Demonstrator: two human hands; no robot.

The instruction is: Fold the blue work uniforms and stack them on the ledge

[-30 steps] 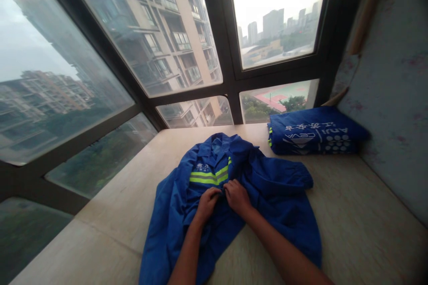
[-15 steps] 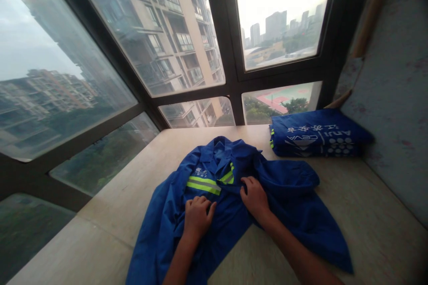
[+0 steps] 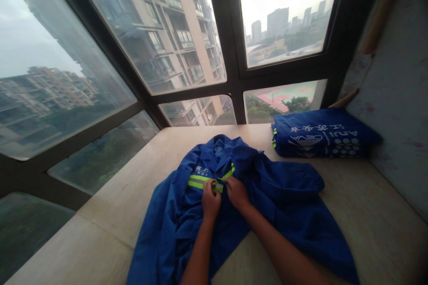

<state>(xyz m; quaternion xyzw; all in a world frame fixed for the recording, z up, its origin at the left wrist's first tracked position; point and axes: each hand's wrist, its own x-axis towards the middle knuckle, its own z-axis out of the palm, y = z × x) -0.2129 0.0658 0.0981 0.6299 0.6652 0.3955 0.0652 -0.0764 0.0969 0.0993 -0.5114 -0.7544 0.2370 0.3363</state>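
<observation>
The left hand (image 3: 210, 200) is now joining the right hand (image 3: 236, 193) at the front opening of the blue work jacket (image 3: 167, 213), no longer lying apart from it on the cloth. Both are gripping the jacket lightly between thumb and fingers, close beside each other, where the lime reflective stripe (image 3: 198, 181) is meeting the opening; which small part each fingertip is pinching, I cannot tell. With this change, both hands are working at one spot along the front edges. The jacket is lying spread on the pale windowsill (image 3: 133, 196), its collar (image 3: 219, 148) pointing toward the window frame (image 3: 234, 75) and its sleeves spreading to either side. Beyond its right sleeve, a folded blue garment (image 3: 310, 131) with white "Anji" and "CEVA" lettering is resting near the patterned wall (image 3: 397, 142), well apart from the hands.
</observation>
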